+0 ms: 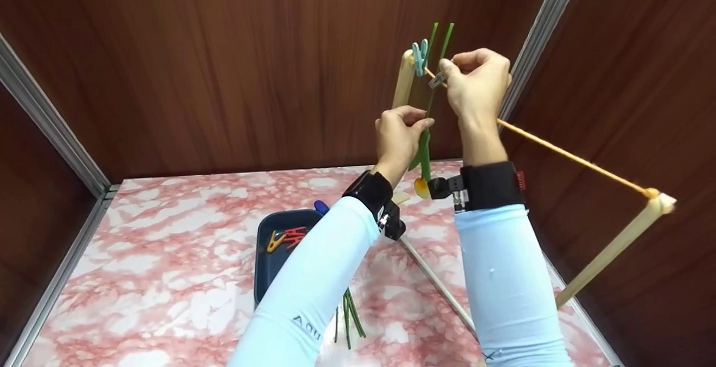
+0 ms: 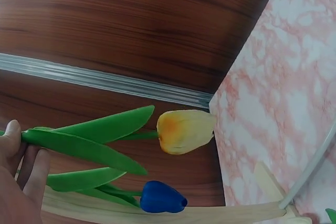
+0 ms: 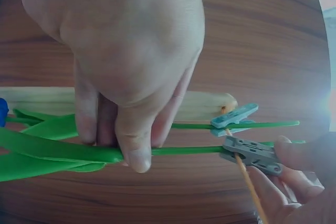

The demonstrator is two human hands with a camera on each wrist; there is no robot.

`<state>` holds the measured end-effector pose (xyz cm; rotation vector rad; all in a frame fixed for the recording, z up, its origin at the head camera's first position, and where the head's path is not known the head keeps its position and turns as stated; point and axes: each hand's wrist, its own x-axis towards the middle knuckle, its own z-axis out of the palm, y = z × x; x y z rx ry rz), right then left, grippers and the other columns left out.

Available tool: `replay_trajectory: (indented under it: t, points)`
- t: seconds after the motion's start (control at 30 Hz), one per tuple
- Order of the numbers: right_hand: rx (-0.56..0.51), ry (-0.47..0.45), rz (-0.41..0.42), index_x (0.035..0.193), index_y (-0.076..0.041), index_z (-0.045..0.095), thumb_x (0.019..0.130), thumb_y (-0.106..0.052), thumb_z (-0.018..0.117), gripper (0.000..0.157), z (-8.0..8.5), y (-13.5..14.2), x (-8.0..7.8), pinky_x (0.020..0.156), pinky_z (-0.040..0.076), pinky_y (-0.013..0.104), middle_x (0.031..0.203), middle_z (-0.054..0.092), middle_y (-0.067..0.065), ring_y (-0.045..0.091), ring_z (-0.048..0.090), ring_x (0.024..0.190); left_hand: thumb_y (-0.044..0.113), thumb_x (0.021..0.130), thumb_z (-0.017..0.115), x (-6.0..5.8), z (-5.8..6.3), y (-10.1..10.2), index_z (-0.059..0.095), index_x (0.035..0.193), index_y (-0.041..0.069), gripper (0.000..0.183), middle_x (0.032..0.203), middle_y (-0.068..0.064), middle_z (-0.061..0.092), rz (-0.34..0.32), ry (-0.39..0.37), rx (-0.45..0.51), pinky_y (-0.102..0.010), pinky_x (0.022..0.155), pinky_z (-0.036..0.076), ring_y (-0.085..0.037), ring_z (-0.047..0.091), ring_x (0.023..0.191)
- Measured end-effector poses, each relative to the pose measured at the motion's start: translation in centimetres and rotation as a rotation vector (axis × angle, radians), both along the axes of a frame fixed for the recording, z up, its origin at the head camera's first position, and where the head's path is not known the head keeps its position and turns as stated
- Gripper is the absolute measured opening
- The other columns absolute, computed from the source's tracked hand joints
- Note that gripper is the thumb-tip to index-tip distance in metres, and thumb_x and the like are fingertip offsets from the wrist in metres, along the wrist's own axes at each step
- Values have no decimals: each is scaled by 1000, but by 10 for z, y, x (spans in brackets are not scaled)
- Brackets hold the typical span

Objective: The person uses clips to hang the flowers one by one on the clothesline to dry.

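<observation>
An artificial yellow tulip (image 2: 186, 131) hangs head down, its stem pinched between the thumb and fingers of my left hand (image 1: 398, 135). Higher up, my right hand (image 1: 480, 84) grips a grey clothespin (image 3: 254, 154) by its handle end. That clothespin sits at the orange cord (image 1: 570, 157) and the tulip's stem; whether its jaws press fully on both cannot be told. Beside it, a light-blue clothespin (image 3: 234, 116) at the cord's far end holds the stem of a blue tulip (image 2: 161, 196), which also hangs head down.
Wooden posts (image 1: 612, 252) carry the cord, and a pale rod (image 1: 436, 280) runs low between them. A dark basin (image 1: 261, 260) on the marbled table (image 1: 168, 277) holds yellow and red clothespins (image 1: 293, 235). Green stems (image 1: 349, 319) protrude beside my left sleeve. Brown panels stand around.
</observation>
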<state>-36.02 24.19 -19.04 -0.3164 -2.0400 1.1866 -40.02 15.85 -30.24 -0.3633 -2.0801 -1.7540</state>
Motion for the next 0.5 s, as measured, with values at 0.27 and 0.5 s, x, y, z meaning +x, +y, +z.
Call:
replay_trajectory:
  t: [0.27,0.5]
  points:
    - [23,-104,43,100,-12,75,78,-24,83,27,11,2,5,71,46,24,80,65,-8,8,57,79,17,82,81,-2,1,-2,78,97,12,16,86,4,75,-23,-28,21,-15,67,53,-4,68,76]
    - [74,-147,54,103,-11,74,77,-26,84,31,12,2,5,75,45,24,83,68,-7,8,58,83,16,83,80,-2,-1,-6,78,98,12,15,90,3,75,-24,-15,16,-15,73,51,-4,67,83]
